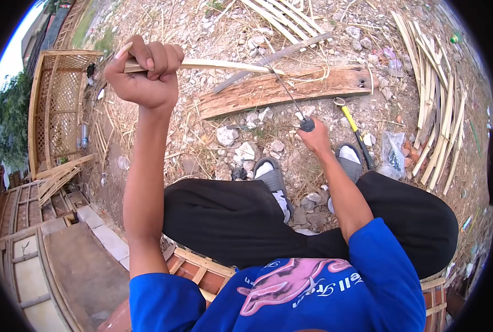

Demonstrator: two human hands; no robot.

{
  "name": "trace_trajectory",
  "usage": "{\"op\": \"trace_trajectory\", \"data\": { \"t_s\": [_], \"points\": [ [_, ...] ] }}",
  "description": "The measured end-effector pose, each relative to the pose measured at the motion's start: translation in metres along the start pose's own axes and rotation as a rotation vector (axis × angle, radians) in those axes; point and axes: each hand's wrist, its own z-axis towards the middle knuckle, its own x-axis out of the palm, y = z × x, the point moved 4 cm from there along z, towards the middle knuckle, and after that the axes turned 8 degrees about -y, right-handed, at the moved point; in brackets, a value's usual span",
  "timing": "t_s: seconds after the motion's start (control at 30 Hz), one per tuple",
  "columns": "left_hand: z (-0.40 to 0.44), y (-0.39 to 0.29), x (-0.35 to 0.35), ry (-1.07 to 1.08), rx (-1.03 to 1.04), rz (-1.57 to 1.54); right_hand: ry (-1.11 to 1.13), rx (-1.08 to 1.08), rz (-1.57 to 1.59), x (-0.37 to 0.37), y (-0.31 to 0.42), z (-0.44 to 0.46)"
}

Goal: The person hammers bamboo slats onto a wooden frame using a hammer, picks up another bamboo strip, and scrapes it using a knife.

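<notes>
My left hand (147, 72) is raised at the upper left, its fingers wrapped round one end of a pale wooden strip (219, 65). The strip runs right, its far end over a thick weathered plank (241, 98) on the ground. In front of my feet, my right hand (314, 135) is closed round the dark handle of a long thin blade (287, 90). This blade points up and left across the plank and meets the strip near its far end. Part of the handle is hidden in my fingers.
A yellow and black hammer (353, 124) lies right of the plank. Bundles of pale strips (437, 105) lie at the right, more strips (285, 19) at the top. A grey stick (268, 62) rests against the plank. Lattice panels (61, 105) stand at the left.
</notes>
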Motion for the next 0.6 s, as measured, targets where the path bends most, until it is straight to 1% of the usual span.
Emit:
{"op": "trace_trajectory", "data": {
  "t_s": [0.03, 0.13, 0.27, 0.3, 0.4, 0.43, 0.53, 0.57, 0.6],
  "points": [
    [0.001, 0.0, -0.004, -0.062, -0.018, 0.023, -0.069, -0.046, 0.022, -0.001, 0.001, -0.003],
    [-0.001, 0.0, -0.008, 0.005, -0.004, -0.027, -0.101, -0.079, -0.02, -0.008, 0.022, -0.014],
    [-0.006, -0.001, 0.004, 0.127, 0.008, -0.059, -0.016, -0.147, 0.105, -0.008, 0.045, -0.013],
    [-0.005, -0.001, 0.006, 0.141, -0.005, -0.067, -0.005, -0.136, 0.068, -0.008, 0.043, -0.01],
    [-0.005, 0.0, 0.007, 0.159, 0.008, -0.046, -0.03, -0.007, 0.013, -0.005, 0.005, 0.002],
    [-0.006, -0.001, 0.009, 0.16, 0.012, -0.051, -0.091, -0.004, -0.017, -0.003, -0.019, 0.006],
    [-0.002, 0.0, 0.01, 0.169, 0.02, -0.059, -0.036, 0.005, -0.067, -0.011, -0.036, 0.006],
    [-0.002, 0.0, 0.009, 0.166, 0.019, -0.066, -0.07, 0.004, -0.103, -0.003, -0.049, 0.01],
    [-0.003, 0.001, 0.007, 0.161, 0.016, -0.073, -0.081, -0.027, -0.074, -0.001, -0.047, 0.007]
  ]
}}
